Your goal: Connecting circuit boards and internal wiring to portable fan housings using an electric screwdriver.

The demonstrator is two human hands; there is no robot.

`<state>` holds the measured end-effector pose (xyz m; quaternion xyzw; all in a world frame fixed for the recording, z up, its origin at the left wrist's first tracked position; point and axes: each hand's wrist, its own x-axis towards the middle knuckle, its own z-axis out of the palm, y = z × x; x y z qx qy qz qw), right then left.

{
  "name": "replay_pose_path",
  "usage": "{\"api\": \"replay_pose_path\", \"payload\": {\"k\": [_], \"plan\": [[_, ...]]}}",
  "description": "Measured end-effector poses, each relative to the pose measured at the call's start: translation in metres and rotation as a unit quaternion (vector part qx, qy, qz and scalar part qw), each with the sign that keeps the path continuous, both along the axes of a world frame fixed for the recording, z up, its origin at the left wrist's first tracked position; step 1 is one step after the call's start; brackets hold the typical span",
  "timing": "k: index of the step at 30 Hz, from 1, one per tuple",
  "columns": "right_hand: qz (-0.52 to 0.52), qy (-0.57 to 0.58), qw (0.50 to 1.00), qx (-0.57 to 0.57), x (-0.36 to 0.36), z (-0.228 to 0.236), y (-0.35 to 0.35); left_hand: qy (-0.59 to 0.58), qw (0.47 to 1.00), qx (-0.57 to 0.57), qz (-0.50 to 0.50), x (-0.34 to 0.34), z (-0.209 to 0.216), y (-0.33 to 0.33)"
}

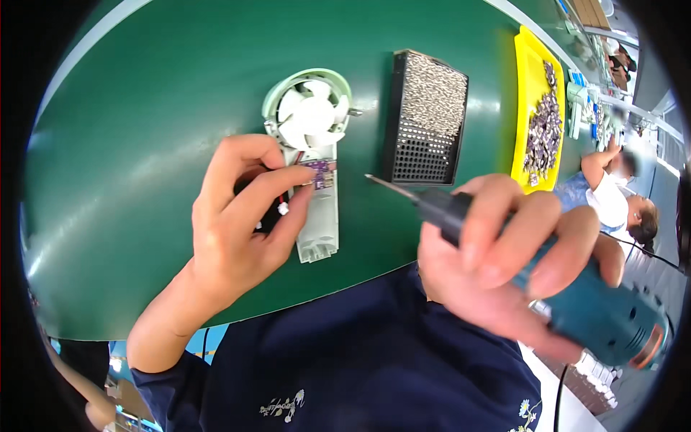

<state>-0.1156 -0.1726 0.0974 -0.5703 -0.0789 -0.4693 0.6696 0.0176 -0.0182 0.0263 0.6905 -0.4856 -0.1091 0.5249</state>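
A small hand fan with white blades and a pale green ring lies on the green table, its opened handle pointing toward me. My left hand is closed, with fingertips pinching a small purple circuit board against the upper part of the handle. Beneath those fingers is a dark object, mostly hidden, beside a red wire and a white connector. My right hand is wrapped round a teal electric screwdriver. Its thin bit points left toward the handle, apart from it.
Right of the fan stands a black perforated screw tray with many small metal screws in its far part. Beyond it, a yellow tray holds a heap of small purple boards. Other people sit farther right.
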Motion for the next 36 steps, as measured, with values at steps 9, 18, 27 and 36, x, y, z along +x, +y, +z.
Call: {"api": "replay_pose_path", "payload": {"k": [9, 18, 27, 36], "plan": [[0.064, 0.052, 0.996, -0.044, 0.017, -0.013, 0.018, 0.01, 1.0, -0.029, 0.006, 0.0, -0.009, 0.002], [0.089, 0.079, 0.99, -0.074, 0.021, -0.018, 0.023, 0.028, 0.999, -0.018, 0.003, 0.0, -0.008, 0.007], [0.101, 0.053, 0.993, -0.019, 0.022, -0.014, 0.022, 0.023, 0.998, -0.053, -0.009, 0.0, -0.009, 0.0], [-0.377, 0.545, 0.748, -0.003, -0.1, -0.036, -0.1, 0.084, 0.996, 0.001, -0.007, 0.0, -0.008, 0.006]]}}
